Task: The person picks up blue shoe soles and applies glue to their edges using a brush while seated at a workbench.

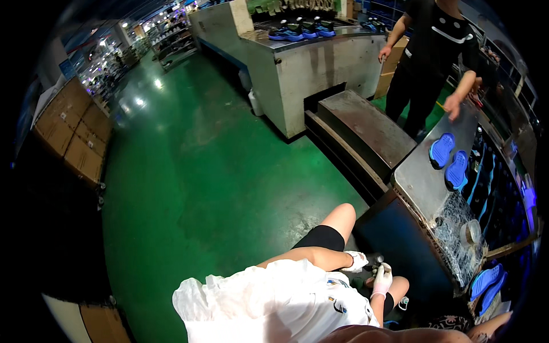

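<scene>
Both of my hands wear white gloves and meet low in front of me, over my lap. My left hand [357, 261] is closed against a dark thing with a grey rounded end [374, 259], too small and shadowed to name. My right hand [382, 278] has its fingers bent together at the same thing's near side; what they pinch is hidden. To the right, two blue shoe soles [442, 150] lie on a metal worktable [420, 171]. Nearer, another pair of blue soles [486, 282] rests by the table's near end.
A round whitish container [470, 232] stands on the worktable's stained part. Beyond it, a co-worker in black [437, 51] reaches toward the table. Blue shoes [286, 33] sit on a large machine [326, 60]. Cardboard boxes [74, 128] are stacked left, beside the green floor [189, 171].
</scene>
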A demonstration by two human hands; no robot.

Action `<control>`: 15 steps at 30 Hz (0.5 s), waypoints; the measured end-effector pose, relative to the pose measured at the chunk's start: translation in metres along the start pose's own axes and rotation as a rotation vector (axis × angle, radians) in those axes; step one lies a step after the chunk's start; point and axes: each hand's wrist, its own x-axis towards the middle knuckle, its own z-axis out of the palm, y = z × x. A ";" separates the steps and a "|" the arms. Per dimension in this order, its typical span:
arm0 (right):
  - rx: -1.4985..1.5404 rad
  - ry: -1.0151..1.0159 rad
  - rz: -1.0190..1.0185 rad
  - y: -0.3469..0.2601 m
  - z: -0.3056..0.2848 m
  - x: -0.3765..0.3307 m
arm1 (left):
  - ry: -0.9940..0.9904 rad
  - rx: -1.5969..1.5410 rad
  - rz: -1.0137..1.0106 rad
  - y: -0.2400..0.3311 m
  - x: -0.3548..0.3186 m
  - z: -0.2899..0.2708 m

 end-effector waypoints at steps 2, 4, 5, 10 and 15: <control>0.006 0.015 -0.030 0.007 -0.001 0.001 | -0.005 -0.021 0.006 0.004 -0.009 -0.014; 0.043 0.033 0.013 0.006 0.000 -0.004 | -0.011 -0.029 0.004 -0.003 0.001 0.001; 0.061 0.062 -0.032 0.022 -0.006 0.002 | -0.027 -0.046 0.025 -0.001 0.013 0.009; 0.022 0.179 -0.017 0.028 -0.008 0.001 | 0.658 -0.410 -0.024 0.011 0.007 -0.017; 0.001 0.196 -0.036 0.015 -0.017 -0.007 | 1.293 -0.085 0.515 0.037 -0.001 -0.167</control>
